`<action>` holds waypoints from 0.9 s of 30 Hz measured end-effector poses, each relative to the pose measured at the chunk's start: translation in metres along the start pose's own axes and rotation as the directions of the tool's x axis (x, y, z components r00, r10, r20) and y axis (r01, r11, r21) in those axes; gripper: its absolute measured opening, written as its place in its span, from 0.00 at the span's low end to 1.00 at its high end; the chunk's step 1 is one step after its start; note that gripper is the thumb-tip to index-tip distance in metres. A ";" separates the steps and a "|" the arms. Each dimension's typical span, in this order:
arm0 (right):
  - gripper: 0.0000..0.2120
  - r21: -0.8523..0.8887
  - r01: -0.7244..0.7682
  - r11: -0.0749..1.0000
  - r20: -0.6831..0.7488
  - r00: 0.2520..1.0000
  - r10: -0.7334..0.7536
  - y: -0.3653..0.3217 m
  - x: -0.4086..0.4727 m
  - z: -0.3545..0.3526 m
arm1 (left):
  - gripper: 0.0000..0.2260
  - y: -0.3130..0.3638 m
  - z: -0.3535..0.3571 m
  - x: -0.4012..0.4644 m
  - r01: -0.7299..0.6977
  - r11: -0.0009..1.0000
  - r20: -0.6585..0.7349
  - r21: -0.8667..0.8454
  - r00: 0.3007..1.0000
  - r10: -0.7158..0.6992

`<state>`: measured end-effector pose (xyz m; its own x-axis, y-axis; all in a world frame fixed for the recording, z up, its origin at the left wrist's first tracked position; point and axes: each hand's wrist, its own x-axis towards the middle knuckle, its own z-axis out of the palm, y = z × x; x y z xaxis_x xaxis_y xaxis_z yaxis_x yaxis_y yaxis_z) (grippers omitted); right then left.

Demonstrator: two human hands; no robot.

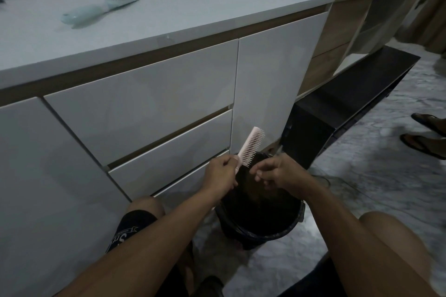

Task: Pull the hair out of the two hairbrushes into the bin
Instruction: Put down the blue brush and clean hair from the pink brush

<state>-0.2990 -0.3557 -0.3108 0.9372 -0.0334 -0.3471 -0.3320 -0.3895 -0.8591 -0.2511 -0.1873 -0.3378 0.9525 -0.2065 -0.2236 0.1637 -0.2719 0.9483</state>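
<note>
My left hand (pixel 220 172) grips the handle of a pink hairbrush (pixel 251 146), held tilted with its bristles facing right, above the black bin (pixel 277 229) on the floor. My right hand (pixel 277 171) hovers over the bin just right of the bristles, thumb and fingers pinched together; whether strands of hair are between them I cannot tell. A second, pale blue hairbrush (pixel 96 9) lies on the white countertop (pixel 193 12) at the upper left, far from both hands.
White drawers and a cabinet door (pixel 149 94) stand right behind the bin. A dark open shelf (pixel 350 94) runs along the floor to the right. Another person's sandalled feet (pixel 427 135) are at the right edge. My knees flank the bin.
</note>
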 end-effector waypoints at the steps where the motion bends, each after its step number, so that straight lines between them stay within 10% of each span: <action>1: 0.09 -0.006 0.006 1.000 0.016 1.000 -0.006 0.000 -0.001 -0.001 | 0.10 -0.002 0.001 0.002 0.014 1.000 -0.005 -0.003 1.000 -0.014; 12: 0.08 -0.101 -0.012 0.995 0.074 0.997 0.020 0.001 -0.005 -0.010 | 0.12 -0.018 -0.014 0.020 0.161 0.984 -0.075 -0.072 0.983 -0.167; 21: 0.11 -0.609 -0.194 0.769 0.008 0.968 0.250 0.018 0.002 -0.005 | 0.14 -0.017 -0.012 0.018 0.178 0.983 -0.081 -0.051 0.980 -0.182; 27: 0.15 -0.554 -0.130 0.822 0.027 0.984 0.174 0.028 0.008 0.002 | 0.13 -0.018 -0.008 0.016 0.151 0.988 -0.039 -0.034 0.988 -0.153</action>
<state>-0.3004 -0.3652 -0.3380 0.8620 -0.0762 -0.5012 -0.3362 -0.8258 -0.4527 -0.2369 -0.1784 -0.3564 0.9258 -0.1255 -0.3567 0.3146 -0.2676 0.9107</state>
